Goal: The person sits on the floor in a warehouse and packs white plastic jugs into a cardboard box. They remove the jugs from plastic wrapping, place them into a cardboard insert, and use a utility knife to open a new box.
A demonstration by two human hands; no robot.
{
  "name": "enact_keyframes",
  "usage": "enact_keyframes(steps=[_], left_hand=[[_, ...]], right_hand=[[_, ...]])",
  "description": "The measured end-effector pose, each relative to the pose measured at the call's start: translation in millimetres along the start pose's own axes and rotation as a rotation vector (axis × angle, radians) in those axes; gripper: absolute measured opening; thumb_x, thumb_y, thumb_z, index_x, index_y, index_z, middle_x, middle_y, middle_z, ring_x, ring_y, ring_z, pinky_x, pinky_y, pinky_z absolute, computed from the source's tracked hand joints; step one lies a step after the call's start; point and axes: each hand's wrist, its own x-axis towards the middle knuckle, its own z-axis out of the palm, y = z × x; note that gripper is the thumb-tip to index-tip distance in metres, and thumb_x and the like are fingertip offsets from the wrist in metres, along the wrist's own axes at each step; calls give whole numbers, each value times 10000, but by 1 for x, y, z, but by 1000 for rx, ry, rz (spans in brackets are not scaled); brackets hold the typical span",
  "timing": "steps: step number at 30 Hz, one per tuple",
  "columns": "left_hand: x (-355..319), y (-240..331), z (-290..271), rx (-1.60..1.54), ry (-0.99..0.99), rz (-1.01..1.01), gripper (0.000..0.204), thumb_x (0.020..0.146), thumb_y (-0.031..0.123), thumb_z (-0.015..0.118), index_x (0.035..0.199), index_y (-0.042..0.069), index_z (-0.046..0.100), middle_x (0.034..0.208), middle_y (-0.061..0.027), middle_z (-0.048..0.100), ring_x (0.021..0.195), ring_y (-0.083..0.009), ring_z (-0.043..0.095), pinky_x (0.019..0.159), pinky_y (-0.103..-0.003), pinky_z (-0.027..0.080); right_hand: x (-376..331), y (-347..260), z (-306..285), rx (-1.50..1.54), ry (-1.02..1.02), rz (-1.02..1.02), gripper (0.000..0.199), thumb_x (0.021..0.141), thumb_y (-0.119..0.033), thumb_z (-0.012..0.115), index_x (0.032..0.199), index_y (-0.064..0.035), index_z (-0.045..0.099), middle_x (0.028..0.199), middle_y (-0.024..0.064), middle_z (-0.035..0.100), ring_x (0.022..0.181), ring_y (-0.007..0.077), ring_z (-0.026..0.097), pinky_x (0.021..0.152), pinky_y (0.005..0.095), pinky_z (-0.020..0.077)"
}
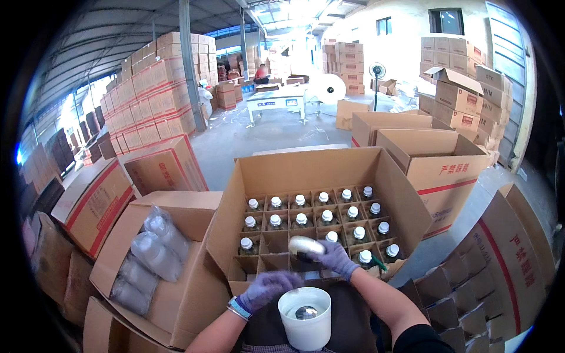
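Observation:
My right hand (338,259), in a purple glove, grips a rounded white object (306,245) with a dark underside, tilted over the carton; its exact kind is unclear. Purple-gloved too, my left hand (269,289) is at the carton's near edge, fingers loosely stretched, with nothing visible in them. The open cardboard carton (318,166) has cardboard dividers, and many cells hold clear bottles with white caps (301,219). Several cells at the near left hold no bottle. Right below my hands stands a white plastic tub (306,335) with a shiny round metal piece (306,312) inside.
On the left, an open carton (194,294) holds clear plastic bags of white items (156,256). Two open cartons (438,159) stand at the right. Cardboard dividers (459,294) lie in a box at the lower right. Behind are a white machine table (276,101) and stacked cartons.

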Motion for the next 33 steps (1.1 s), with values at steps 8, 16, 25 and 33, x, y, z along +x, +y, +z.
enact_keyframes(steps=[8, 16, 25, 33], left_hand=[[-4, 36, 50, -62, 331, -76, 697, 955, 432, 679, 1426, -20, 434, 1336, -141, 595, 1185, -241, 615, 1022, -398, 513], [-18, 58, 114, 49, 545, 120, 673, 994, 442, 608, 1441, -17, 399, 1360, -171, 560, 1197, -267, 613, 954, -396, 559], [-5, 63, 144, 747, 592, 366, 935, 852, 571, 700, 1521, 21, 347, 1555, -229, 351, 1409, -356, 413, 1165, -455, 353], [-9, 67, 147, 1697, 309, 379, 810, 900, 507, 657, 1464, -24, 419, 1468, -299, 403, 1392, -516, 342, 1183, -559, 242]], right_hand=[[-43, -106, -22, 456, -56, 102, 569, 958, -394, 670, 1335, 15, 549, 1222, 143, 637, 1092, 175, 613, 915, 309, 513], [-84, -177, -44, -223, 160, -434, 601, 840, -297, 753, 1357, -84, 531, 1241, 196, 603, 1135, 367, 606, 941, 432, 495], [-90, -144, -18, 546, 103, -152, 532, 815, -267, 792, 1243, -37, 575, 1074, 149, 670, 995, 217, 685, 841, 354, 551], [-96, -116, -9, -67, 202, -475, 392, 939, -224, 634, 1270, -40, 533, 1249, 181, 605, 1043, 307, 667, 855, 396, 542]])
